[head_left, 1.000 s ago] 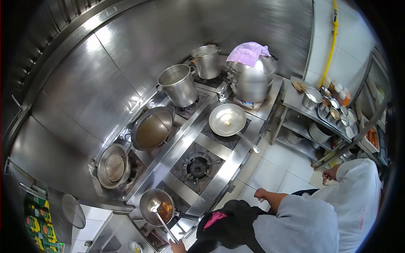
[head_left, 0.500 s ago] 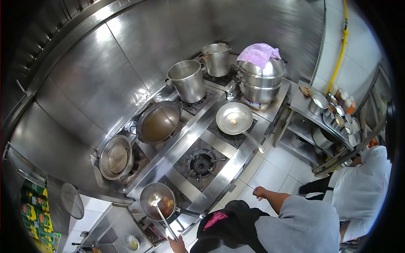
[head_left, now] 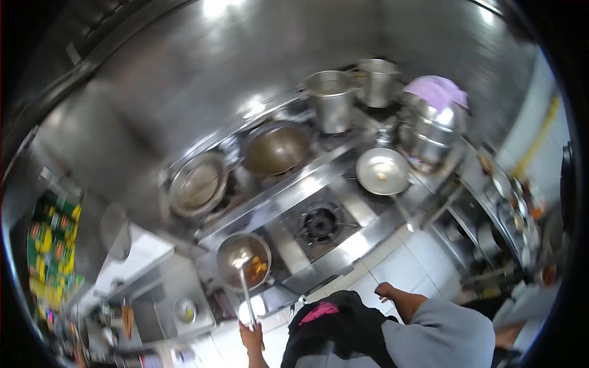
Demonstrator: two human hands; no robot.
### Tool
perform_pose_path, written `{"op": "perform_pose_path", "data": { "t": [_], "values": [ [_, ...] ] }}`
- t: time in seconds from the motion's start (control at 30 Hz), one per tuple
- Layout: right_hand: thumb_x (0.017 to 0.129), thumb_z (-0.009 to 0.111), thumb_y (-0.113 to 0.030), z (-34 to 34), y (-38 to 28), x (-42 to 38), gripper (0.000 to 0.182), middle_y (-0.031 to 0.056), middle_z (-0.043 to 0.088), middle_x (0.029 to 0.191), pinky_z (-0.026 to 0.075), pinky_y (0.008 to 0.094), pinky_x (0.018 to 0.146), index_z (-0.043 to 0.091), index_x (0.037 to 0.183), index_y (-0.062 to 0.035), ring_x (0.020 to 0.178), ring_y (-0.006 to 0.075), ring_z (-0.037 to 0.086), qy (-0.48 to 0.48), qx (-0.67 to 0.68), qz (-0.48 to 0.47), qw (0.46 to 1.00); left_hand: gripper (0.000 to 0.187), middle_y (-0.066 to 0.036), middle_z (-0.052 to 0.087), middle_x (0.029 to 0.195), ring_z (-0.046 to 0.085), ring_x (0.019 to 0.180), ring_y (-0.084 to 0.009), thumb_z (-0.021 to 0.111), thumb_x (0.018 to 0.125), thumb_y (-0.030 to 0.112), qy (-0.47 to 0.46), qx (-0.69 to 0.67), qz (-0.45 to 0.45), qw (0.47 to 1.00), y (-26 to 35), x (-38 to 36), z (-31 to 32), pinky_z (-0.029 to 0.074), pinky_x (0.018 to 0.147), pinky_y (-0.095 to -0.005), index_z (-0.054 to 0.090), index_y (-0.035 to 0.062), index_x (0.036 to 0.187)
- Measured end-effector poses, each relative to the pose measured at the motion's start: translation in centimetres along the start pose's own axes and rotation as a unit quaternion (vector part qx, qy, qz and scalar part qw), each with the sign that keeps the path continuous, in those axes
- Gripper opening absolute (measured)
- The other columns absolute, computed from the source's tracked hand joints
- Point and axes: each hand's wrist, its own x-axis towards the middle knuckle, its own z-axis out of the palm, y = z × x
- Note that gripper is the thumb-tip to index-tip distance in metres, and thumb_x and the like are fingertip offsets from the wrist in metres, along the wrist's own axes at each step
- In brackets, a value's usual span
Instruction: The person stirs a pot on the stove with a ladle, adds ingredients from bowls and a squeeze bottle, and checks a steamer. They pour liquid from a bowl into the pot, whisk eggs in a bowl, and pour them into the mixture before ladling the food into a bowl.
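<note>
My left hand (head_left: 250, 336) is closed round the handle of a long metal ladle (head_left: 246, 293). The ladle's head rests in a round pan (head_left: 229, 267) holding orange-brown food (head_left: 256, 268), at the stove's near left. My right hand (head_left: 384, 292) hangs over the floor in front of the stove, holding nothing, its fingers loosely bent and a little apart. Nearest to it on the stove are an unlit burner (head_left: 320, 226) and a shallow light metal pan (head_left: 383, 172).
Along the back stand a strainer over a pan (head_left: 199, 185), a wok of brown liquid (head_left: 277, 151), two tall pots (head_left: 331, 101) and a steamer (head_left: 432, 132) under a purple cloth (head_left: 438, 92). Shelves (head_left: 475, 224) and another person (head_left: 521, 328) are right, a sink counter (head_left: 175, 310) left.
The view has turned, and the stove now lies further right in it. The ladle's head is still in the pan. The other person at the right shows less.
</note>
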Motion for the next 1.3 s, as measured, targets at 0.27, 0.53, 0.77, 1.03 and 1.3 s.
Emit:
{"op": "perform_pose_path", "data": {
  "t": [0.27,0.53,0.77,1.03,1.3],
  "values": [
    [0.086,0.062,-0.021,5.4,-3.8,1.6,0.028,0.0133,0.064,0.094,0.062,0.0491,0.066,0.064,0.105,-0.0016,0.082,0.0320,0.068,-0.064,-0.097,-0.034,0.993,0.096,-0.024,0.060,0.121,0.060,0.112,-0.0414,0.079,0.080,0.041,0.032,0.053,-0.039,0.997,2.6,-3.7,-4.7,0.050,0.095,-0.0492,0.032,0.0000,0.152],
    [0.089,0.067,-0.032,19.5,-3.8,9.8,0.028,0.0089,0.067,0.084,0.060,0.0427,0.058,0.066,0.105,-0.0078,0.076,0.0242,0.068,-0.105,-0.443,-0.328,0.828,0.089,-0.026,0.059,0.119,0.057,0.113,-0.0404,0.078,0.084,0.028,0.071,0.026,-0.030,0.997,-3.1,-10.4,-9.5,0.047,0.096,-0.0489,0.032,-0.0046,0.152],
    [0.092,0.072,-0.035,35.4,-10.3,6.8,0.056,0.0089,0.057,0.124,0.061,0.0466,0.068,0.040,0.137,-0.0243,0.090,0.0288,0.065,-0.154,-0.042,0.002,0.987,0.080,-0.025,0.063,0.115,0.062,0.105,-0.0418,0.075,0.088,0.030,0.089,0.069,-0.131,0.985,-12.3,-21.4,-13.4,0.050,0.093,-0.0487,0.036,-0.0024,0.150],
    [0.094,0.068,-0.040,42.1,-13.8,10.0,0.054,0.0033,0.047,0.144,0.049,0.0487,0.097,0.047,0.141,-0.0236,0.129,0.0308,0.051,-0.169,0.156,0.006,0.973,0.072,-0.031,0.062,0.124,0.059,0.117,-0.0475,0.064,0.094,0.043,-0.016,0.055,-0.344,0.937,-17.9,-37.7,-11.2,0.048,0.099,-0.0499,0.037,0.0025,0.148],
    [0.092,0.070,-0.047,42.1,-15.6,10.1,0.077,0.0059,0.041,0.151,0.043,0.0386,0.106,0.035,0.153,-0.0141,0.135,0.0245,0.047,-0.214,0.048,-0.006,0.976,0.070,-0.026,0.064,0.126,0.060,0.119,-0.0433,0.058,0.096,0.047,-0.034,-0.104,-0.554,0.825,-9.0,-47.4,-2.1,0.047,0.102,-0.0485,0.042,0.0016,0.147]
  ]
}}
